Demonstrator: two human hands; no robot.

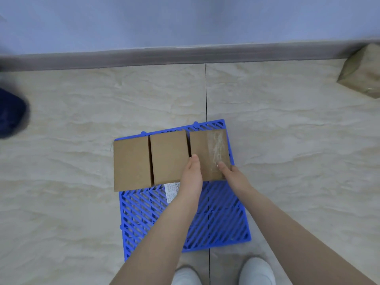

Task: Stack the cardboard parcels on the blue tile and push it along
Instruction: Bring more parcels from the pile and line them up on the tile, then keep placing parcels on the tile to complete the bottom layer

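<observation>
We have three flat, matte boxes in a row across the far half of the blue tile (222,219): the left parcel (131,164), the middle parcel (168,157) and the taped parcel (205,147). Our left hand (191,173) and right hand (232,173) have their grip clamped on the taped parcel's sides (thumbs on top). The spare parcel (362,73) sits on the marbled floor (61,182) by the wall, so we judge stacking unfinished and pushing not yet begun. The tile is a rigid plastic lattice.

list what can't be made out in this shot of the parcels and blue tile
White label, head view: print too small, partly under the left hand.
Dark blue shape, head view: blurred, cut by left edge.
Far parcel, head view: cut by right edge.
Taped parcel, head view: near corners covered by left hand and right hand.
</observation>
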